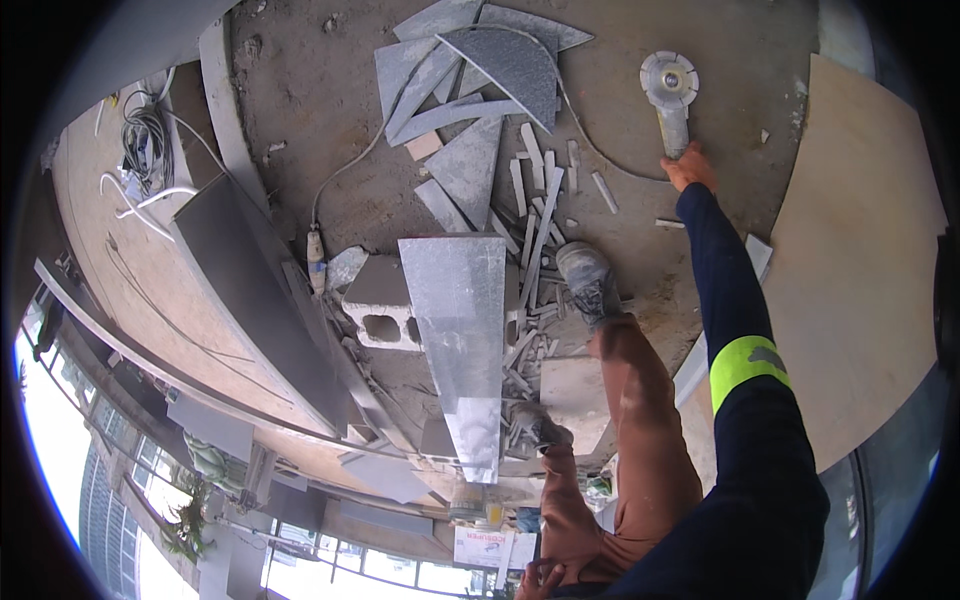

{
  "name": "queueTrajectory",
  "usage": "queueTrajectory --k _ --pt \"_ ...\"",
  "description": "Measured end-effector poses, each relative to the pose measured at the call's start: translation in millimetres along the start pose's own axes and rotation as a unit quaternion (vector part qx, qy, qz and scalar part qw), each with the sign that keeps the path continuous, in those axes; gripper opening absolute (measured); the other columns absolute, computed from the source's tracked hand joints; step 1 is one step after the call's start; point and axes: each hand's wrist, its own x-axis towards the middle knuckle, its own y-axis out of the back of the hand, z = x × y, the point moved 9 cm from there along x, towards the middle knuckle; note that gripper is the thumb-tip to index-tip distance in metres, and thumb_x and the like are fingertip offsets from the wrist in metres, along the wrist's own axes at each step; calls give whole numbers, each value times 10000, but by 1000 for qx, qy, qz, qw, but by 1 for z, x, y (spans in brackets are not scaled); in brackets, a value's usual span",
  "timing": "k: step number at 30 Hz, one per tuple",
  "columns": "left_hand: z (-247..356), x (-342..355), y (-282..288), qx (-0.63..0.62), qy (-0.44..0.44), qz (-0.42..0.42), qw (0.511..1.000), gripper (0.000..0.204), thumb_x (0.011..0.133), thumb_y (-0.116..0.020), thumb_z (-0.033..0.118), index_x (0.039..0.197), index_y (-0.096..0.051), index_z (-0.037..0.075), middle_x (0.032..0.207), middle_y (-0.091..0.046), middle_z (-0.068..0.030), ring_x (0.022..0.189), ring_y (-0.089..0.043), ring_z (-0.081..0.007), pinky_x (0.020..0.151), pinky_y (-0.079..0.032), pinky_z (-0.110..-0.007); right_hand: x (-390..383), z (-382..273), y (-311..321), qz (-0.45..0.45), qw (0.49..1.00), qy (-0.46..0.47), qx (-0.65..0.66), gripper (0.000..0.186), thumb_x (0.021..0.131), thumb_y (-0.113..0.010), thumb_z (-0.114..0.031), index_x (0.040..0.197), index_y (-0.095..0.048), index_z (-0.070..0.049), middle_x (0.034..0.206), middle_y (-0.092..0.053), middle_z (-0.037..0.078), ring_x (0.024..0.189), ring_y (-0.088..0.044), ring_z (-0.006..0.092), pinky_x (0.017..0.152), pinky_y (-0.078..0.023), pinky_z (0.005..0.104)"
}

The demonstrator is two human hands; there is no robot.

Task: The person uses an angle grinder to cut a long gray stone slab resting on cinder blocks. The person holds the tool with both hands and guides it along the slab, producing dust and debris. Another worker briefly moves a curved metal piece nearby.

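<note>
Dusty concrete floor (330,90) w/ a plywood sheet (860,290) off to the right. Biggest piece is the long tapered grey stone slab (455,330), propped on a concrete block (380,312), long axis running away from the person. Beyond it, a heap of cut stone offcuts (480,90) and thin strips. The right hand (690,168), arm stretched far fwd, is wrapped around the handle of an angle grinder (670,95); the tool lies straight ahead of the grip, disc end farthest out, resting on the floor, cord trailing left. Left hand (540,578) barely shows at bottom edge by the knee; can't tell its grip. Windows along the lower left.
</note>
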Motion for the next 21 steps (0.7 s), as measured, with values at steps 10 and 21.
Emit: queueTrajectory --k 10,21 --pt "-47 -37 -4 24 -85 16 996 665 1057 -673 576 1445 -654 36 1216 -759 -288 1198 -730 -381 988 -577 -463 -141 -17 75 -254 772 22 583 319 883 -822 -255 1046 -644 -46 880 -680 111 678 -691 222 550 -566 359" --pt "107 -46 46 -283 -397 -127 864 919 1060 -417 806 1530 -578 33 1392 -703 -219 1214 -687 -297 1044 -539 -458 -595 -28 249 -490 331 60 804 376 994 -676 -308 1166 -650 25 1054 -677 128 857 -671 219 748 -599 360"
